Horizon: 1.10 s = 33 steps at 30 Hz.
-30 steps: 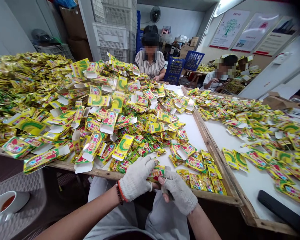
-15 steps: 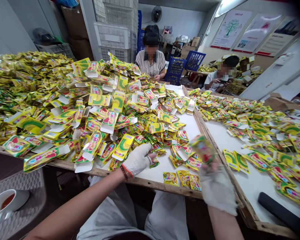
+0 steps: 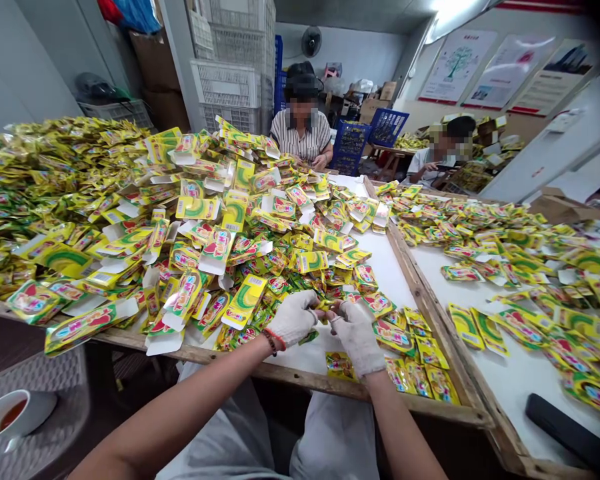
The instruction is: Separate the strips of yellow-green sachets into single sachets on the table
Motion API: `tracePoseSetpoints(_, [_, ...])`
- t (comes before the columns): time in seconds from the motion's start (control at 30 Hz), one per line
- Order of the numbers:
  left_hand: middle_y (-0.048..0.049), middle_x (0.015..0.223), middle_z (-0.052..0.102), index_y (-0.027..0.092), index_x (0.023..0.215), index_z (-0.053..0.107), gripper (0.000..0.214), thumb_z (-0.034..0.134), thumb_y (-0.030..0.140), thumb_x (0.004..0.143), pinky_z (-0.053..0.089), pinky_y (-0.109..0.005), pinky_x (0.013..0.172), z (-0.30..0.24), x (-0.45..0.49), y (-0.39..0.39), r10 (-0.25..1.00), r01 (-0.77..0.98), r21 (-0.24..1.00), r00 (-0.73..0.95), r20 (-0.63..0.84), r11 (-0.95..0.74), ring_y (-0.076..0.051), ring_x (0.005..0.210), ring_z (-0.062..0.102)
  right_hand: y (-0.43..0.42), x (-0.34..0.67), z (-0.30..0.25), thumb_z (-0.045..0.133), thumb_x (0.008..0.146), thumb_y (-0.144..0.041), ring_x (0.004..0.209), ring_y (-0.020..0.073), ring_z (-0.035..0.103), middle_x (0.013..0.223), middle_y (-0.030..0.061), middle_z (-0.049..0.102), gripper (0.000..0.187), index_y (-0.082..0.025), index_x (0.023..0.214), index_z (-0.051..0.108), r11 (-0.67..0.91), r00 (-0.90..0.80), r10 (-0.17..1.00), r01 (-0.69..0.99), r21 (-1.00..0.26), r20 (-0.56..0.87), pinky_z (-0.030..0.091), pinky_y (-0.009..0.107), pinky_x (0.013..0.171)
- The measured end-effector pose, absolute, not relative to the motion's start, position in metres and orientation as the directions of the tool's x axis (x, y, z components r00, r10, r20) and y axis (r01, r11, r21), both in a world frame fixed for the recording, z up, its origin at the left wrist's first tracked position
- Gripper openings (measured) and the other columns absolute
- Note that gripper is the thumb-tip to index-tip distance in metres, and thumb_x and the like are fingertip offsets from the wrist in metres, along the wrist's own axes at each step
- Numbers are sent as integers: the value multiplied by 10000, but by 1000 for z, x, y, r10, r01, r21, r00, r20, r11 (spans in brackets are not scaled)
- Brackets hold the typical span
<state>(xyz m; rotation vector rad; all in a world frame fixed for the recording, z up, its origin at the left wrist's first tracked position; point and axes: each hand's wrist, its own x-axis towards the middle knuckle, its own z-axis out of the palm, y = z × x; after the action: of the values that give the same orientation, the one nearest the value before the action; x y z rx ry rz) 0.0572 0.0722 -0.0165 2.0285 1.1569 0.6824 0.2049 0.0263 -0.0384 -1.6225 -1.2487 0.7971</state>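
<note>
Head view: gloved hands pinched together over sachets

Beyond the hands, a seated co-worker faces them across a wood-edged white table heaped with yellow sachets. Left hand and right hand, in white knit gloves, curl almost shut, fingertips meeting just above the heap's edge; anything pinched between them is too small to tell.

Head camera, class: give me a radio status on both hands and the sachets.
Left hand, right hand: gloved, fingertips meeting, grip unclear. Sachet just below right hand. Yellow box beside left hand.
</note>
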Motion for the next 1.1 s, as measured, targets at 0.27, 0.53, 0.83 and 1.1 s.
tracePoseSetpoints(0.27, [-19,587,602,134,710,528,381,708,465,656,520,-264,537,-20,46,32,846,-154,917,464,-262,368,-120,518,582,-7,184,-19,543,808,-390,579,154,547,641,9,597,219,-200,701,561,-53,260,965,303,-952,29,431,250,515])
tracePoseSetpoints(0.53, [2,623,586,138,781,564,339,660,458,724,448,-191,430,-10,22,28,819,63,979,539,-198,195,-91,462,551,-17,178,-23,515,835,-399,596,166,571,669,12,603,224,-213,726,575,-48,143,990,399,-916,10,467,263,545])
tracePoseSetpoints(0.83, [-18,687,567,156,720,533,379,384,452,904,456,-237,535,-6,43,33,842,392,899,536,-53,-193,-143,602,608,-29,193,-33,484,830,-456,734,195,612,768,52,671,307,-204,756,642,-69,320,943,463,-883,94,494,290,681])
tracePoseSetpoints(1.1, [-137,985,595,143,894,613,139,592,158,758,413,-401,839,-14,84,95,812,766,280,572,112,-578,-273,982,545,-27,220,-47,557,744,-492,759,202,631,803,45,703,306,-209,740,675,-108,462,877,463,-880,135,504,312,739])
